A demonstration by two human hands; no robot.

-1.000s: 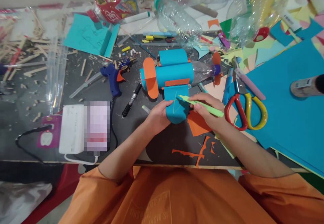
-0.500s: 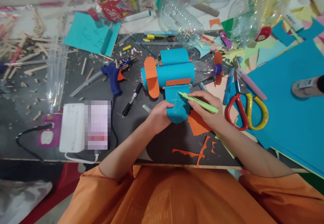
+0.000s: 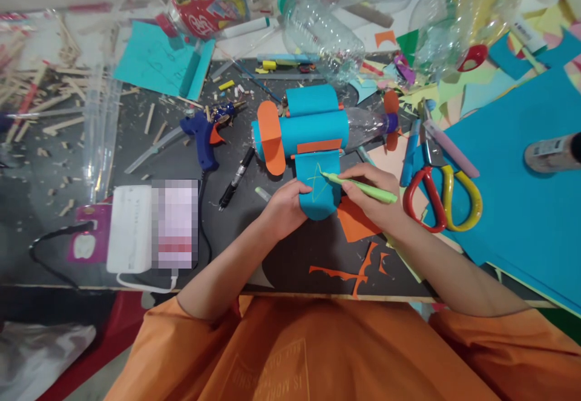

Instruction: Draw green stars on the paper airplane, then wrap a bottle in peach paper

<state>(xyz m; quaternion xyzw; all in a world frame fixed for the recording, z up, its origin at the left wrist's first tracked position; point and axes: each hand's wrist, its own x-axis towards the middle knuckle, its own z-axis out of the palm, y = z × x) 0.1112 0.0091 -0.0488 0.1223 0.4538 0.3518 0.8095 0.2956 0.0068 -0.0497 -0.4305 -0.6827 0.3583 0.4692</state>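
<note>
A toy plane (image 3: pixel 313 130) made from a plastic bottle wrapped in blue paper lies on the dark table, with orange strips at both ends. Its near blue paper wing (image 3: pixel 324 198) carries yellow-green star-like lines. My left hand (image 3: pixel 287 207) pinches the left edge of this wing, thumb on top and the other fingers hidden below. Between the fingers of my right hand (image 3: pixel 370 192) is a light green highlighter (image 3: pixel 363 188), its tip on or just over the drawn lines. An orange paper piece (image 3: pixel 356 222) lies under the right hand.
Red-and-yellow scissors (image 3: pixel 436 177) and a large blue sheet (image 3: pixel 508 207) lie on the right. To the left are a glue gun (image 3: pixel 202 135), a black marker (image 3: pixel 236 177), a white box (image 3: pixel 130 228) and a phone (image 3: pixel 175 225). Plastic bottles (image 3: pixel 320 32) line the back.
The highlighter's tip has moved slightly right and down along the wing, and another green line shows there. My left hand keeps its hold on the wing.
</note>
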